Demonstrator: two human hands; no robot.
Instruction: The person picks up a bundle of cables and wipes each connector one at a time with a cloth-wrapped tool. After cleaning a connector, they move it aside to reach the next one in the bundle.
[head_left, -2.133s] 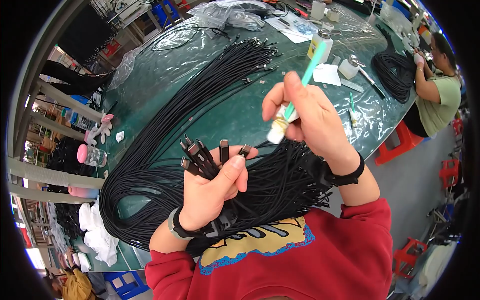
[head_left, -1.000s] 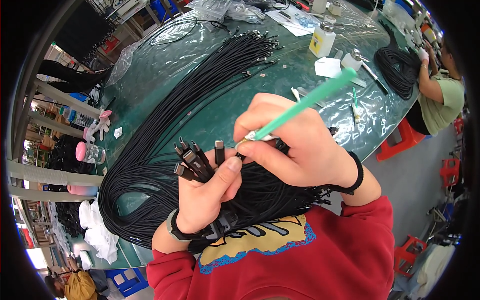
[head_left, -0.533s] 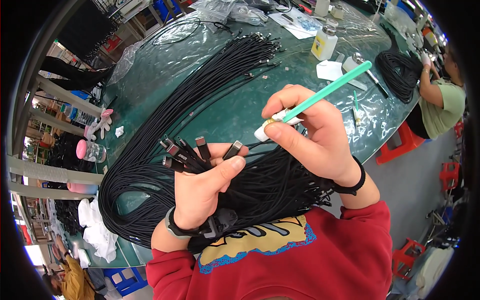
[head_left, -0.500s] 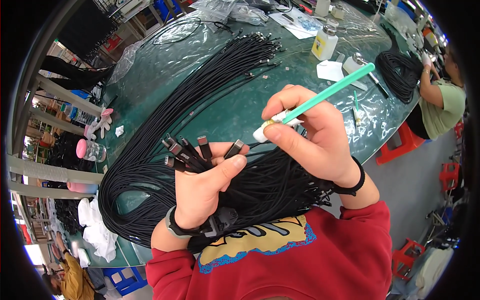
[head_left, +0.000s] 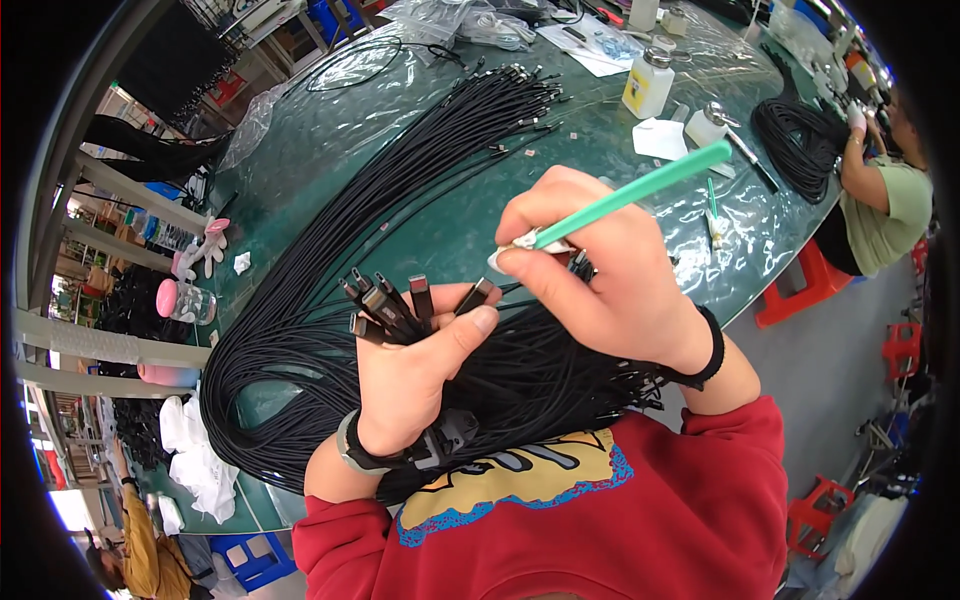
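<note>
Several black USB-C plugs (head_left: pixel 385 305) rise from our left hand (head_left: pixel 405 375), metal ends up, and look at that grip: fingers curled behind, thumb laid across, no slack in the palm, apparently so the heads fan out without crowding. One lone plug (head_left: pixel 472 297) leans right, nipped between thumb and forefinger well clear of the cluster, presumably to bare its tip to the other side.

Over on that side, our right hand (head_left: pixel 525 245) has thumb and fingertips closed, pen-style, low on a green stick (head_left: pixel 650 187), right beside the white wad (head_left: pixel 496 261) at its end; so short a hold probably gives us finer control. Wad and lone plug sit just beside each other (we can't swear to a gap from this angle).

Beyond them, a long bundle of black cables (head_left: pixel 400 165) sweeps across the green tabletop (head_left: pixel 440 235), bent back toward us, likely so its length fits while the near plugs come to hand. To the right, a yellow-labelled bottle (head_left: pixel 648 92) stands upright near a white sheet (head_left: pixel 659 139), both seemingly parked clear of the cables.
</note>
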